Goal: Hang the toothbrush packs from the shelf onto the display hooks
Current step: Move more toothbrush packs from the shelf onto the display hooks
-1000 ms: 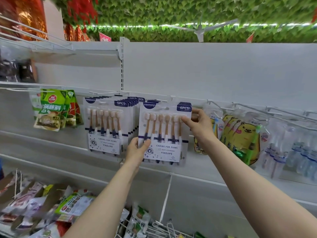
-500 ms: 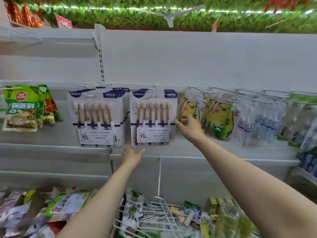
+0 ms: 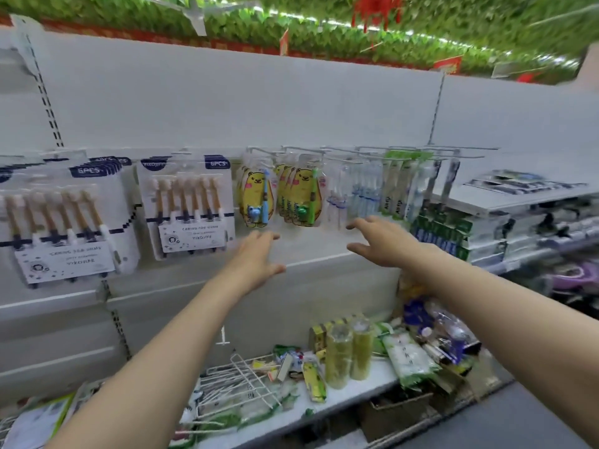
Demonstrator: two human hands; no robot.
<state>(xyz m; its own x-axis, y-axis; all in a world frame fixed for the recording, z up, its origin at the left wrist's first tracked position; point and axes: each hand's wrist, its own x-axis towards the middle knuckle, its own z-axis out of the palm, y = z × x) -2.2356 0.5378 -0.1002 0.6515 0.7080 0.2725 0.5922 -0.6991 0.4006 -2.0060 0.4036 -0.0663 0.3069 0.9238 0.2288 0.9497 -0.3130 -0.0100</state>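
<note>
Both hands have let go of the six-brush pack and drifted right since a second ago. The left hand hangs empty with fingers loosely spread below the bear packs; the right hand reaches, fingers relaxed and holding nothing, under the clear toothbrush packs. The hung toothbrush pack reads "YIKOJIFE", "6PCS" and "CARING FOR GUMS"; a matching stack hangs to its left. Green packs hang further right; their print is blurred. The lower shelf holds loose hooks and assorted goods.
</note>
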